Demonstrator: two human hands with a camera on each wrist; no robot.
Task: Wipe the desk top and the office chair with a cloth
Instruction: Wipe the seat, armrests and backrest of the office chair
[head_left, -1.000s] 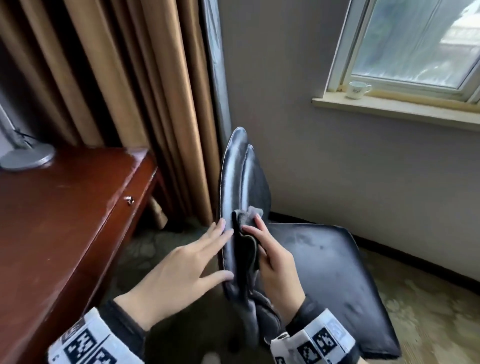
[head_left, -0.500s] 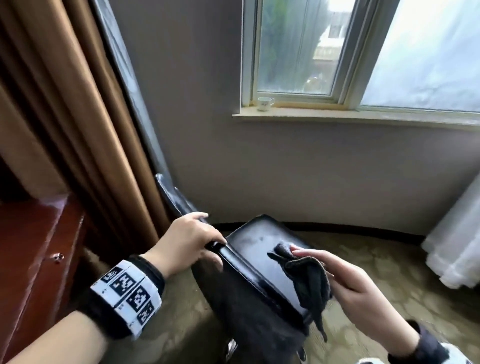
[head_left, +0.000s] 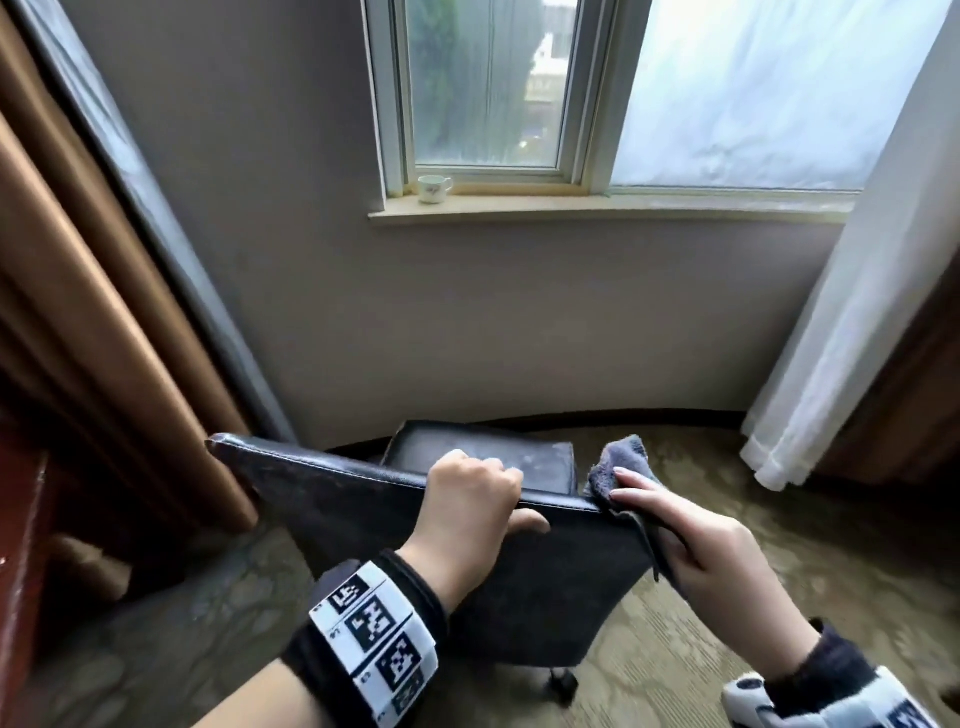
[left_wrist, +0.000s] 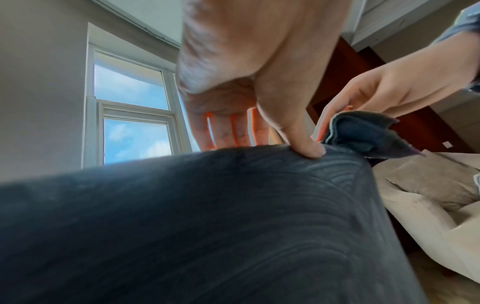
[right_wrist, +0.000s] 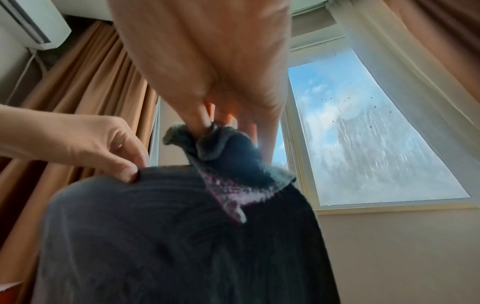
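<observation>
Right, the office chair (head_left: 415, 561) sits in front of me on the patterned carpet (head_left: 831, 561), its black backrest turned my way and the seat pointing toward the wall under the window (head_left: 488, 88). My left hand (head_left: 467, 514) has the top edge of the backrest clamped, fingers curled over the far side, thumb pressed on the near face; the left wrist view shows that thumb (left_wrist: 303, 144) flat on the ribbed fabric. My right hand (head_left: 696, 545) holds the grey cloth (head_left: 621, 467), bunched, at the backrest's right top corner, fingers laid out along it and the cloth draped over the edge. From the right wrist view the cloth (right_wrist: 228, 162) hangs pinched under my fingertips, touching the chair back. Brown curtains (head_left: 104, 312) hang at left, a sheer white one (head_left: 857, 312) at right. A small cup (head_left: 434, 188) stands on the windowsill (head_left: 623, 213). The desk's red-brown edge (head_left: 21, 545) barely shows at far left.
</observation>
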